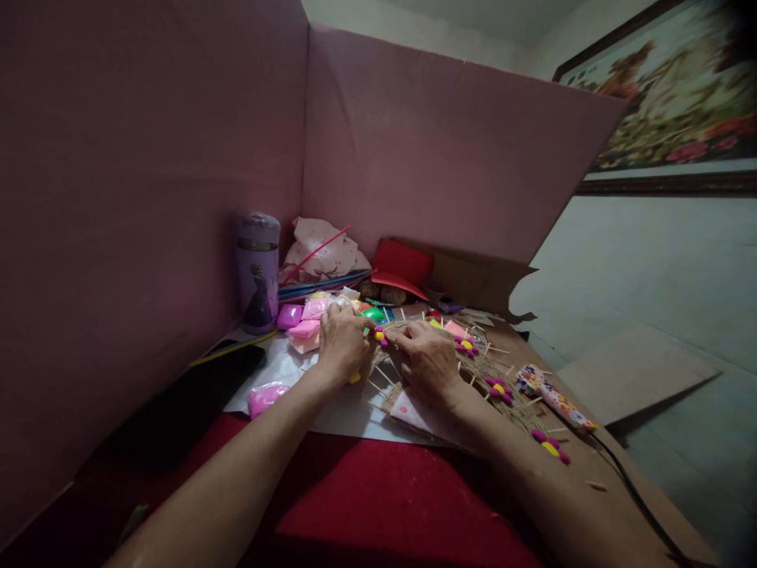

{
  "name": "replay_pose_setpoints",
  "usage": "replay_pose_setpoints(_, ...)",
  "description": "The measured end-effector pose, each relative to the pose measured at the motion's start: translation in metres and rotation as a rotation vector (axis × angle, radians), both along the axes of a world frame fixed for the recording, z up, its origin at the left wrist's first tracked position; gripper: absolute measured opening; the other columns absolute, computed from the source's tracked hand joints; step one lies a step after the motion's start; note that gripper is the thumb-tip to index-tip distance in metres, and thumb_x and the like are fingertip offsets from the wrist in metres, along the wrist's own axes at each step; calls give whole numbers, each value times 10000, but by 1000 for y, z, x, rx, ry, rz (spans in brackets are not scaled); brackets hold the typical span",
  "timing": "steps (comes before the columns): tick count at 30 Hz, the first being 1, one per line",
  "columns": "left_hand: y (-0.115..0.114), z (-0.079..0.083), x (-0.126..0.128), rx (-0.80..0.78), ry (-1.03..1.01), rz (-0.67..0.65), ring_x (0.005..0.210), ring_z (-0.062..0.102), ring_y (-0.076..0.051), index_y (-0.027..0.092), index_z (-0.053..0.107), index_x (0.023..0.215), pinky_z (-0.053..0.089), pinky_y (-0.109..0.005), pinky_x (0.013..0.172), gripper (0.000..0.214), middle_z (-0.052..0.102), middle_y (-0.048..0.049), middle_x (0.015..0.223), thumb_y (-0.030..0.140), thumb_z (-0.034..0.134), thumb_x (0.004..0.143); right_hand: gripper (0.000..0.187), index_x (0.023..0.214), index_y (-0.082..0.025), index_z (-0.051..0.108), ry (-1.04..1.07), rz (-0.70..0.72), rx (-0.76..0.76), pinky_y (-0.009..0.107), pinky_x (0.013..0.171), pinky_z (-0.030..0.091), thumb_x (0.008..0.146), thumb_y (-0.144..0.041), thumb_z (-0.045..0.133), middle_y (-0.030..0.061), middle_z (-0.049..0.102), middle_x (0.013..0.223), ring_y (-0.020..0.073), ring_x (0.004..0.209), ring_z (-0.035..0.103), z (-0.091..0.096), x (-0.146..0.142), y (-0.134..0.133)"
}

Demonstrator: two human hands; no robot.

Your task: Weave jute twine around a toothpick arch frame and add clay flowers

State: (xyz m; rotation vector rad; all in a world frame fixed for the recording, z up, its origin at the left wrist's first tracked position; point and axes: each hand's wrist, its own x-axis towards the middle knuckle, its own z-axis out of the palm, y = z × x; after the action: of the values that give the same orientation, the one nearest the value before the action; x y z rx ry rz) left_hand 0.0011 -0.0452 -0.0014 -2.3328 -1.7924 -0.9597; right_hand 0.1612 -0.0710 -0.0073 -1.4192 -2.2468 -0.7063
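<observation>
A small purple flower with a yellow centre (379,337), apparently modelling clay, sits on a woven twine ring (380,359) with wooden sticks poking out. My left hand (344,345) is closed, its fingertips at the flower's left side. From the right, my right hand (430,361) has curled fingers touching the same flower. Further round the ring are matching flowers: one (467,345) just beyond my right hand, another (499,389) lower down, and one (550,447) near my right forearm. My hands and forearms cover part of the ring.
Colourful clay packets (304,335) lie behind my left hand, near a purple flask (259,272). A pink packet (267,398) rests on white paper. At right lies a flower-patterned tool with a cord (556,398), perhaps a glue gun. Pink panels (414,150) wall the back and left.
</observation>
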Motion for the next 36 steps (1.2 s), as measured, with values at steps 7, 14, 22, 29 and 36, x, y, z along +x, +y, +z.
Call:
replay_pose_setpoints(7,-1,1,0,-12,20,-24,949,434,-260,295,721,908,358,-388,808,273,605,-74,941,203,500,778,247,1090,-249,625,121,23,8,269,619,308,886,-268,488,53,615,857,193,834,498,-2,-1,-5)
replay_pose_setpoints(14,-1,1,-1,-12,8,-30,955,448,-262,273,720,874,357,-382,795,281,628,-70,932,163,493,751,220,1036,-281,642,81,26,0,264,583,286,897,-347,485,36,593,824,184,802,497,-12,-5,-7)
replay_pose_setpoints(22,-1,3,-1,-4,1,-26,928,482,-262,269,727,835,353,-384,787,284,664,-64,886,134,496,741,182,1010,-264,643,-6,9,71,278,573,259,898,-291,502,31,607,811,186,819,493,-16,-7,-2)
replay_pose_setpoints(29,-3,7,-3,-12,24,-38,902,483,-261,274,748,796,352,-373,762,285,671,-71,842,156,500,721,172,941,-264,656,-24,-12,95,273,568,245,905,-291,491,32,601,782,183,806,486,-15,-9,-1)
replay_pose_setpoints(36,0,7,-6,52,-55,-27,883,493,-234,263,736,917,357,-358,773,335,674,-63,875,157,484,724,184,994,-282,645,-16,-7,71,279,555,233,902,-274,486,32,606,793,188,806,488,-12,-10,-4)
